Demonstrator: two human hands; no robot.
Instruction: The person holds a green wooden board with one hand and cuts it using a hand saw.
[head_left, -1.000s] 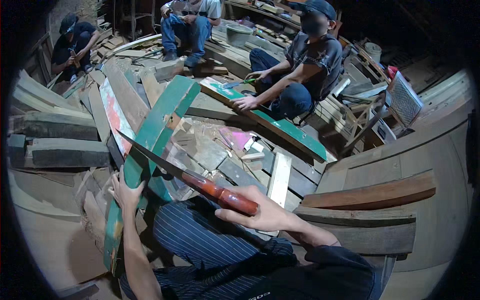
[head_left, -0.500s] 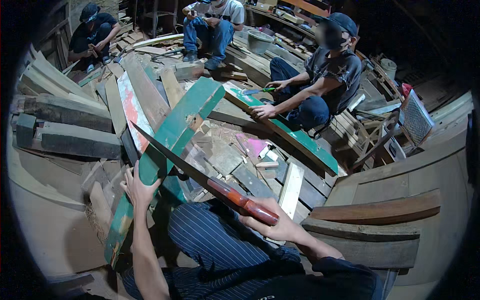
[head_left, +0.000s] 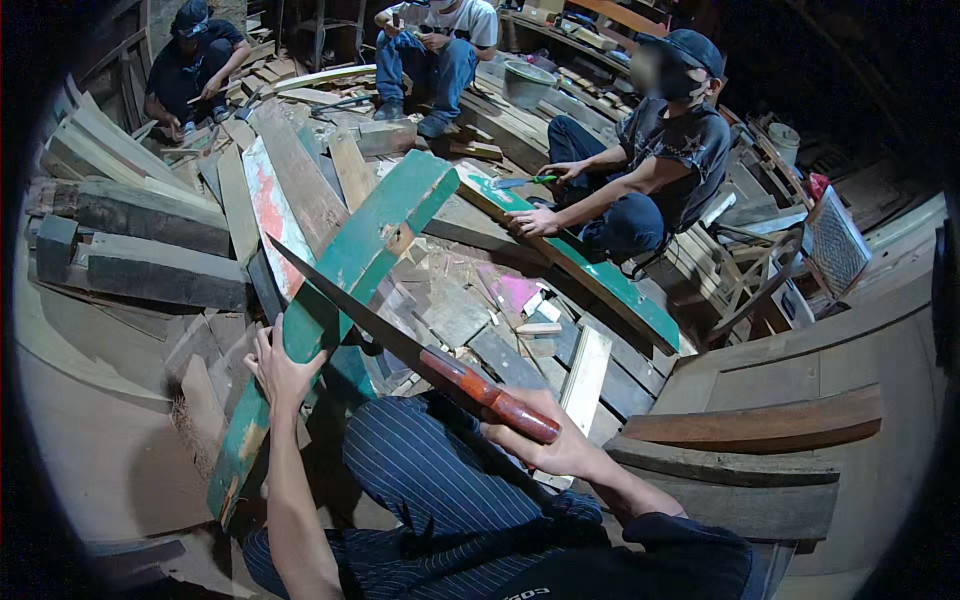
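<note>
A long board with chipped green paint (head_left: 395,205) slants from the lower left up to the middle. My left hand (head_left: 283,368) grips its lower half, with the thumb on one edge and the fingers over the other. In my right hand (head_left: 550,440) is a handsaw (head_left: 365,315) with a red-brown wooden handle and a long, dark, tapering blade. Its blade lies across the green board just beyond my left hand, tip pointing up and left. I cannot make out its teeth. My striped trouser leg (head_left: 430,470) is bent beside the board.
To the right, a co-worker (head_left: 665,150) holds a green-handled scraper (head_left: 525,182) on another green board (head_left: 620,295). Two more people crouch at the back. Dark timber blocks (head_left: 165,270) lie left; curved planks (head_left: 750,415) lie right. Wood scraps (head_left: 455,315) litter the floor between.
The whole view has shifted slightly. My hands, the handsaw and the green board keep nearly the same positions. At the far left, the crouching person's hand has moved lower.
</note>
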